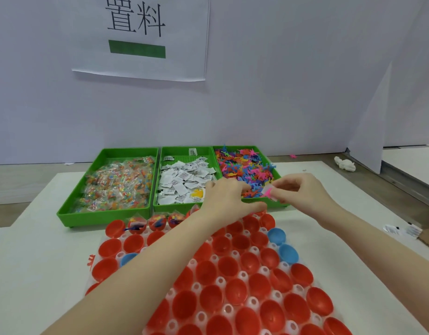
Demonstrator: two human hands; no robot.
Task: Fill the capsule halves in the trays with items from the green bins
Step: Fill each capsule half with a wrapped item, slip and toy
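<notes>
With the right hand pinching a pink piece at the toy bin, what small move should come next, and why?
Probably bring the right hand with its pink toy back to an empty red half in the tray's far row: only a few far-left halves look filled.
</notes>
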